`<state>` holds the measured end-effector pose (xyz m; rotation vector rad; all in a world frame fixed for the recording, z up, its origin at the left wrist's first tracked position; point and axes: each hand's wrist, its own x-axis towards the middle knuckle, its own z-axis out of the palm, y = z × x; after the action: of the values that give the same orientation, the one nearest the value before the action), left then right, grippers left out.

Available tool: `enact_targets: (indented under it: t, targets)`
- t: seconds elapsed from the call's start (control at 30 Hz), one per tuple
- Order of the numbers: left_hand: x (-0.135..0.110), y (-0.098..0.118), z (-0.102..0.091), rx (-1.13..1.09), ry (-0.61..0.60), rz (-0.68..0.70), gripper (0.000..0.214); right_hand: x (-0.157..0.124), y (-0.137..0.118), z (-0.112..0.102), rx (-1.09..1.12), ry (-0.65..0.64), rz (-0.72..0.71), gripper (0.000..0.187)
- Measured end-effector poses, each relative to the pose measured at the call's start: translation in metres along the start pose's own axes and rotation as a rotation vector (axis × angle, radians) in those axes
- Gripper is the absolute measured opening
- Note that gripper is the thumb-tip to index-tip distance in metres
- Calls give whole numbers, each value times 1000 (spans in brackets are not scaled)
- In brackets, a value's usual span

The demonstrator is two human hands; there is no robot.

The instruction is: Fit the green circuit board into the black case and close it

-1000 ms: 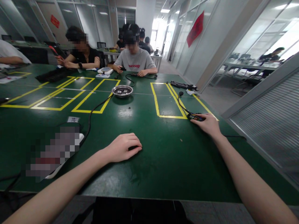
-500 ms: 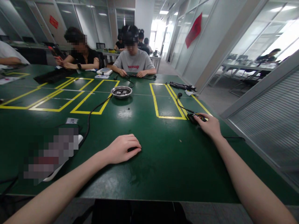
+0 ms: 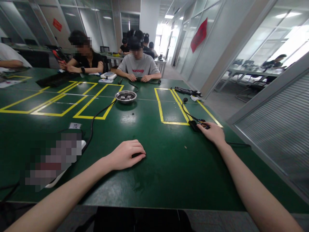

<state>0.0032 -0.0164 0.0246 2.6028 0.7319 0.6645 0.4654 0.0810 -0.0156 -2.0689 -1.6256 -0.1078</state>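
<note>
My left hand [image 3: 126,154] rests on the green table [image 3: 156,167], fingers curled loosely with a dark shadow under them; whether anything is in it I cannot make out. My right hand [image 3: 213,132] reaches to the right side and closes over a small black device [image 3: 196,124] with coloured buttons. A black cable [image 3: 187,109] runs from the device up across a yellow tape rectangle [image 3: 172,106].
A metal bowl [image 3: 125,95] with small parts sits mid-table. A black cord [image 3: 96,119] runs toward a white object at my left. A black tool [image 3: 187,91] lies at the far right edge. Two people sit opposite, another sleeve at far left.
My right hand has slid the black device slightly leftward and nearer, off the tape rectangle's corner. My left hand has stayed put.
</note>
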Motion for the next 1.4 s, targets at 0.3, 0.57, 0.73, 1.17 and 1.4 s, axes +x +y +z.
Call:
enact_targets:
  t: [0.3,0.57,0.73,1.17,1.4]
  targets:
    - [-1,-2,3,9,8,-11,19,-48,-83,6,222,-152,-396,36]
    - [-3,1,3,9,45,-6,25,-150,-181,-11,421,-487,-929,30]
    - [-1,1,1,39,50,-10,13,-155,-193,-15,376,-491,-950,28]
    - [-1,-7,1,33,57,-27,19,-133,-182,-11,363,-447,-964,69]
    - [-3,-15,4,54,23,-76,21,-135,-182,-13,377,-490,-972,75]
